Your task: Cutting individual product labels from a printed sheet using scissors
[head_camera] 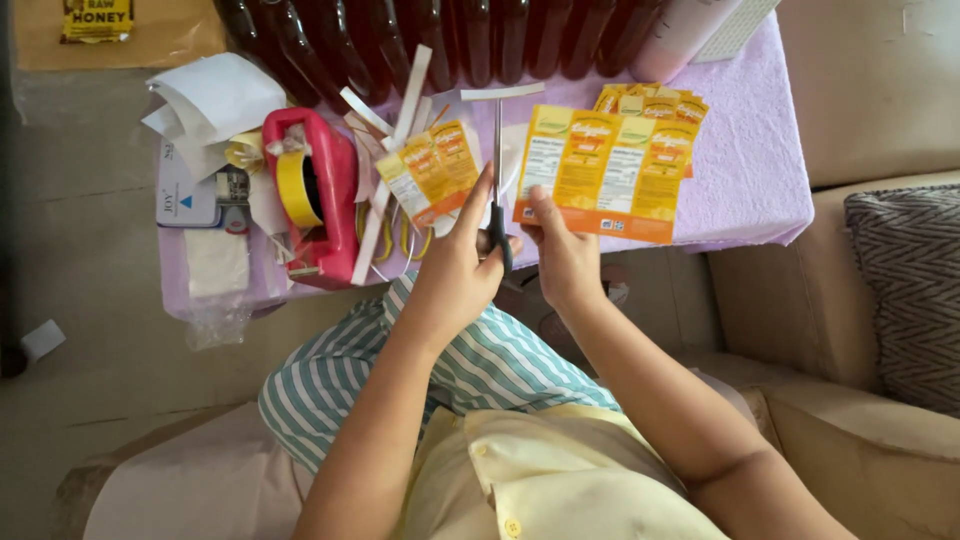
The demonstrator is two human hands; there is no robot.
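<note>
Lavender cloth is covering our worktop (745,150), with dark bottles (450,35) lining its far edge. We are closing our left hand (462,262) around scissors (497,180) while our right hand (562,255) fingers are pinching an orange label sheet (600,175). Nearby, a red tape dispenser (315,200) and cut labels (432,170) are crowding the worktop.

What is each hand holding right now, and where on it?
Left hand: scissors, by the handles. Right hand: sheet of orange labels, by its bottom left corner.

An orange-yellow label sheet (600,172) sits by a cut label (432,172). More labels (655,102) lie behind (fanned). A yellow package (97,18) lies top-left.
</note>
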